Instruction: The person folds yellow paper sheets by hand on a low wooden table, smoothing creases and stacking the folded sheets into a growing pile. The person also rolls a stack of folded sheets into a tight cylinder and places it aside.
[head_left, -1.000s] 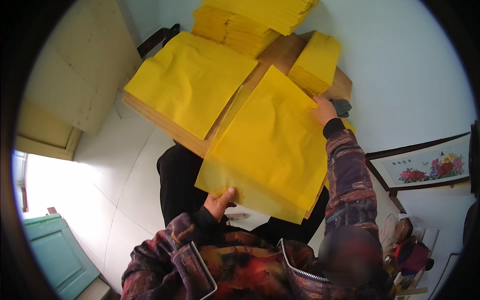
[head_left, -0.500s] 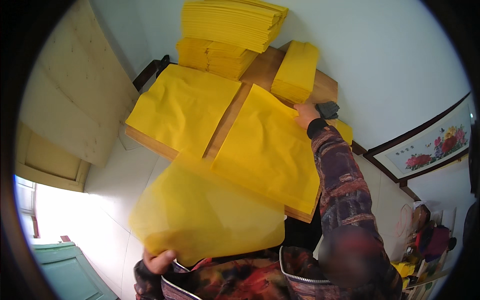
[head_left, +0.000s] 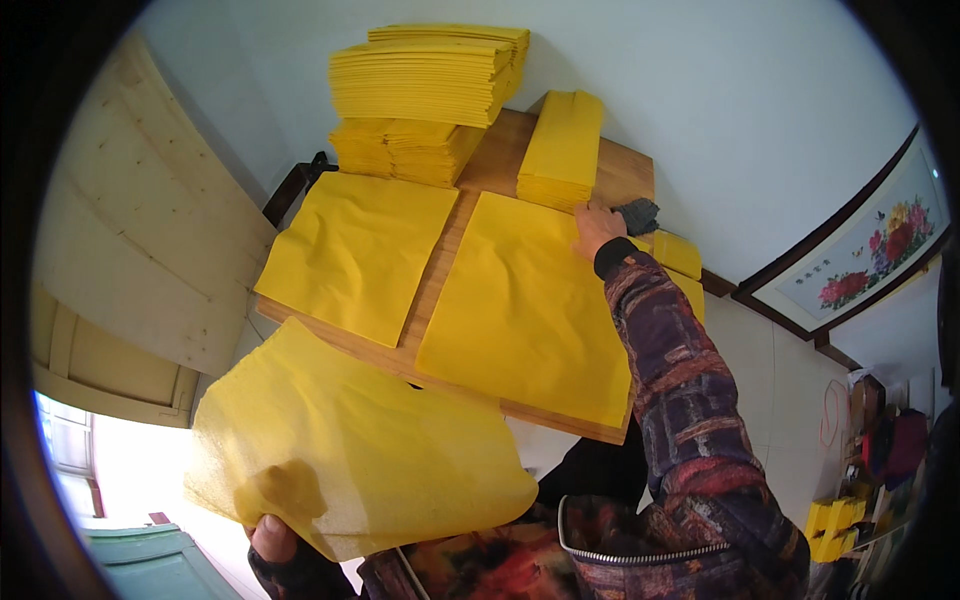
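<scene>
My left hand pinches the lower edge of a thin yellow fabric sheet. Its fingers show dark through the sheet, which is raised off the table near my body. With bent fingers, my right hand grips the far right corner of another yellow fabric sheet lying on the wooden table; the fingertips are partly hidden. A crumpled dark grey cloth lies just beyond that hand. Left of this sheet, across a strip of bare wood, another yellow sheet lies flat.
Folded yellow stacks stand piled at the table's back left, and a narrower yellow stack at the back right. Smaller yellow pieces lie at the right edge. A framed flower picture leans by the right wall; wooden boards stand left.
My left hand has drawn the thin sheet left and toward me, off the table's front edge. My right hand stays at the same corner. The view has shifted slightly.
</scene>
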